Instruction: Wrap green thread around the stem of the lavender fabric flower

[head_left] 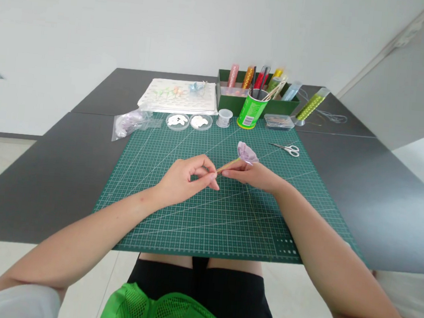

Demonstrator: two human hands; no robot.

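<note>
Between my hands, over the green cutting mat (190,229), is a pale purple artificial flower (247,153) on a thin tan stick (228,166). My left hand (187,179) pinches the lower end of the stick between thumb and fingertips. Closer to the bloom, my right hand (253,175) has its fingers closed by the stick, just below the petals; the fingertips are partly hidden. A fine yellowish thread (250,200) trails down from beneath my right hand onto the mat. White-handled scissors (291,149) lie on the mat, beyond my right hand.
Along the back stand two dishes of white pieces (178,121), a small clear tub (224,118), a green can (252,110) with sticks, and a dark green box (223,102) of colored rolls. A plastic bag (129,122) lies left. White sheets (158,99) hold small flowers.
</note>
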